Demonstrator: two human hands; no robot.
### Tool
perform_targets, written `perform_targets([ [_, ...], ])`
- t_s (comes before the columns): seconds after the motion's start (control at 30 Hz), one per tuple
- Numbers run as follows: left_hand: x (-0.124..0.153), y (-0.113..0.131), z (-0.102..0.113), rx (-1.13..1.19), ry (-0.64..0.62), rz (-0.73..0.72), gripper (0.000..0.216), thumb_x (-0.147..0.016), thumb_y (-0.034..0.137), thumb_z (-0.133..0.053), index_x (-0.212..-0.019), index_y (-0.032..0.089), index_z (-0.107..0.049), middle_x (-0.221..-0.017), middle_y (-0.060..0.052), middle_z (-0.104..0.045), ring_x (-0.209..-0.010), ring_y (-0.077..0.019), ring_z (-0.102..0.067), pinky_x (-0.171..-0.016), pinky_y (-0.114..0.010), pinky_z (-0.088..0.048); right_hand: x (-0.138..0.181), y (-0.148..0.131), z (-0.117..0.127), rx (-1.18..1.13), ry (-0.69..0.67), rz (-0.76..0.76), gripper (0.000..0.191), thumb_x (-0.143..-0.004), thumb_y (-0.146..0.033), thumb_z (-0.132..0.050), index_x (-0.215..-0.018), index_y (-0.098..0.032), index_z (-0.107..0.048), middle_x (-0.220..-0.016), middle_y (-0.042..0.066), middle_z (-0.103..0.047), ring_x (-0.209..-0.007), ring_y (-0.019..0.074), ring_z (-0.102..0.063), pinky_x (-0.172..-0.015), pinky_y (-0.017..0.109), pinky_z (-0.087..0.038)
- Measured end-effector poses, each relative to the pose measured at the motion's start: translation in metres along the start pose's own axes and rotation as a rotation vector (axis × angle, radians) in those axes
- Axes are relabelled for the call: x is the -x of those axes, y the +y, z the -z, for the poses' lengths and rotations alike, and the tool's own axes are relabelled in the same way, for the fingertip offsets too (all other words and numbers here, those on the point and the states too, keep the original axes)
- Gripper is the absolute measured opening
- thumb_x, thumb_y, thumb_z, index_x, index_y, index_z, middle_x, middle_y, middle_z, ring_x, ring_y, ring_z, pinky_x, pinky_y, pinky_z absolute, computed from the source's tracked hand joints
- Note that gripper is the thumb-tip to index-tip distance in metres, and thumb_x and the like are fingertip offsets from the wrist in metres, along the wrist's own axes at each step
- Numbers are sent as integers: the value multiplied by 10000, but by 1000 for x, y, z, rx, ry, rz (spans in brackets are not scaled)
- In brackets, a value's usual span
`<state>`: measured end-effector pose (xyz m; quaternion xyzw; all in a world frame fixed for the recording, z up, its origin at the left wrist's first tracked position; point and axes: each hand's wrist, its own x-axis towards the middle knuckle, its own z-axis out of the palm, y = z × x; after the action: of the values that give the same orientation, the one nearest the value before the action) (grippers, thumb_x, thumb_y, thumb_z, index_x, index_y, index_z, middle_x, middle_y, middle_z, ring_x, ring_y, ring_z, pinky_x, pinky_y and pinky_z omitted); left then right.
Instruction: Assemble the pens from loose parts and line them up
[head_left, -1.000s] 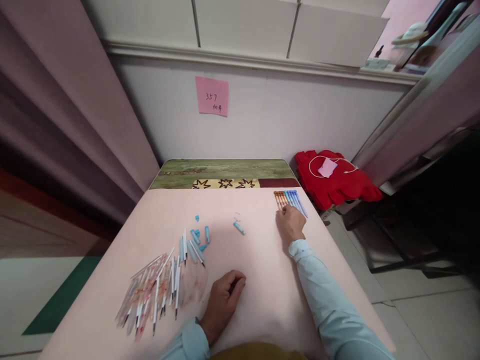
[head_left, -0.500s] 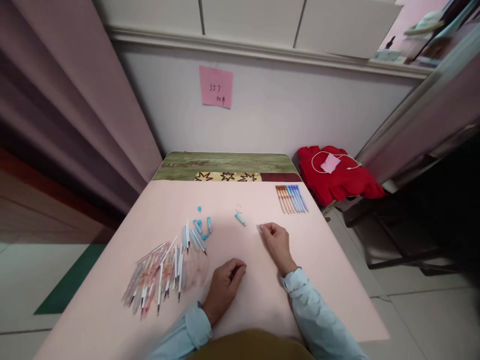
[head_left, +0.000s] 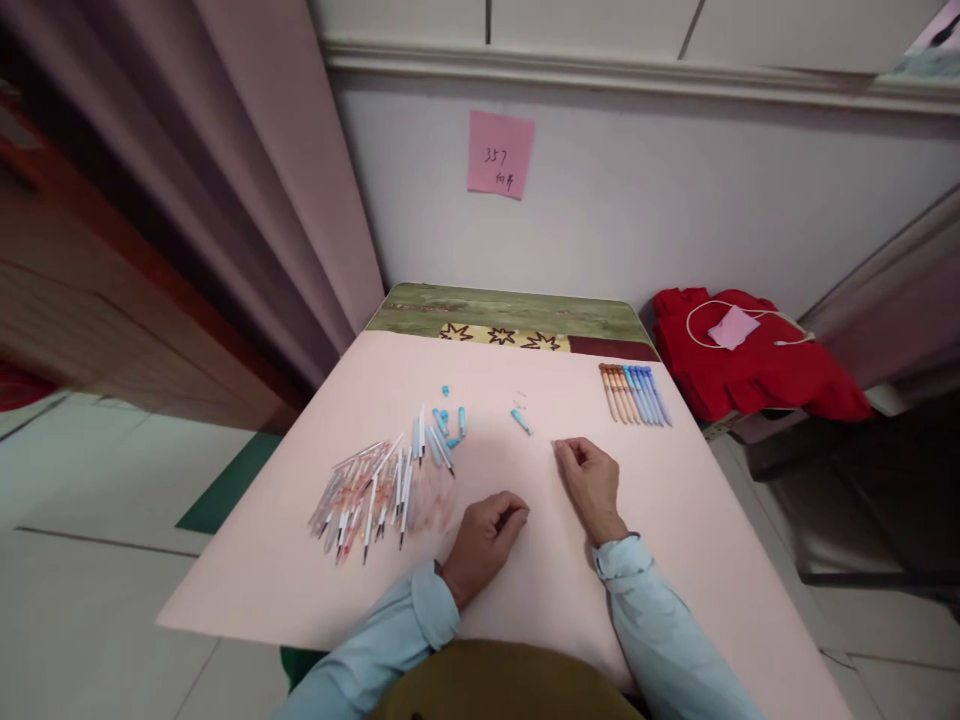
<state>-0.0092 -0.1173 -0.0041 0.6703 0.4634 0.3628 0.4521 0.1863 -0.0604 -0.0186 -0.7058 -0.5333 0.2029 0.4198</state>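
Your right hand (head_left: 592,488): fingers pinched together; can't tell whether they grip anything. Your left hand (head_left: 484,548): fingers loosely curled, contents hidden. Short light-blue plastic tube (head_left: 522,421) near your right fingertips, to their left. Far right on the pink-covered bench (head_left: 555,590), brown-and-blue row of slim pens (head_left: 635,396); left, heaped clear plastic barrels and white refills (head_left: 367,495).

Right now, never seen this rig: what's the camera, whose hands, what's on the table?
No machine here: a person's bare hands, seen by a head-worn camera looking forward and down. On the pale pink tabletop lie white pen refills among clear barrels at left, light-blue pen parts near the middle, and a row of brown- and blue-topped pens at far right. The left hand is loosely curled; whether the right hand pinches something small is unclear.
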Motion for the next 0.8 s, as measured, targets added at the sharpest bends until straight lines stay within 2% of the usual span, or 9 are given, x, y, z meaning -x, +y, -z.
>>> perform_targets([
  [0.2, 4, -1, -4, -9, 40, -53, 151, -897, 256, -545, -819, 178, -648, -762, -24, -652, -703, -134, -575, -668, -248, -439, 1, 0, 1, 43, -11, 6, 379, -854, -517, -565, -757, -195, -739, -627, 9, -679, -581, 169, -576, -595, 266, -378],
  [0.33, 7, 9, -4, -11, 103, -71, 104, -866, 243, -588, -825, 179, -658, -770, -26, -673, -701, -132, -602, -673, -246, -462, 2, 1, 1, 50, -9, 9, 409, -855, -535, -547, -746, -189, -736, -622, 18, -679, -573, 173, -566, -588, 269, -370],
  [0.43, 2, 20, 11, -26, 195, -55, 93, -850, 258, -610, -823, 187, -664, -770, -18, -681, -693, -129, -608, -659, -241, -468, 2, 2, 0, 49, 0, 13, 411, -846, -541, -555, -737, -188, -734, -606, 19, -670, -572, 177, -568, -594, 275, -370],
  [0.57, -13, 26, 43, -111, 360, 11, 107, -829, 299, -625, -827, 200, -663, -748, -1, -677, -679, -135, -606, -645, -249, -467, 2, 2, -1, 52, 15, 0, 387, -837, -530, -562, -729, -200, -732, -598, 12, -663, -573, 178, -572, -587, 279, -364],
  [0.67, -21, 25, 53, -172, 337, 53, 127, -818, 322, -622, -813, 202, -663, -726, 3, -672, -668, -143, -607, -631, -257, -461, 1, 0, -1, 48, 13, -7, 368, -841, -511, -551, -719, -211, -725, -598, 5, -660, -580, 173, -575, -576, 274, -357],
  [0.8, -20, 23, 39, -215, 245, 54, 140, -820, 326, -604, -796, 203, -667, -733, -1, -676, -680, -150, -610, -645, -264, -459, -1, 0, 0, 61, 13, -11, 347, -843, -491, -543, -715, -220, -716, -603, -4, -654, -587, 165, -574, -569, 268, -347],
])
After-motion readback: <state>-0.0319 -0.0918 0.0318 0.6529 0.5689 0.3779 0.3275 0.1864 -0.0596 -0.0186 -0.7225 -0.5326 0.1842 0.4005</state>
